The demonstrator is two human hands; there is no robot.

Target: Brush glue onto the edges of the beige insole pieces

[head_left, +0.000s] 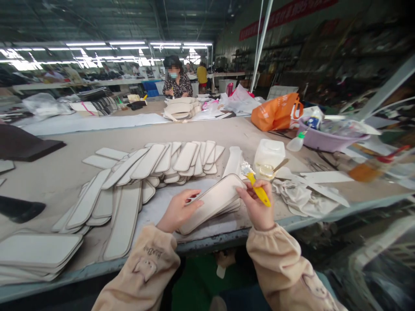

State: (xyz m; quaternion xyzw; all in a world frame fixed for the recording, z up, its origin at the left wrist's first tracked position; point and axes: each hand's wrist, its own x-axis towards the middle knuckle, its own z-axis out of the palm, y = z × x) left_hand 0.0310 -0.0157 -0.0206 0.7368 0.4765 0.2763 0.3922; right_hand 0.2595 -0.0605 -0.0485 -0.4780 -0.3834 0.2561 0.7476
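A pale, rounded rectangular panel [212, 201] is tilted above a small stack of similar panels [231, 208] near the table's front edge. My left hand [181, 207] grips its left side, thumb on top and fingers at the far edge. At its right end, my right hand [259, 203] pinches the panel and also keeps a yellow-handled brush [259, 190] in its grasp. White paste covers the brush's bristles. Many more panels [149, 162] lie overlapped in a curved row behind and left of my hands.
A white plastic jug [269, 153] with a cut opening stands behind my right hand. Crumpled cloth [301, 196] lies to the right. Further back are an orange bag [275, 112] and a purple basin [330, 136]. Another person [178, 80] works across the table.
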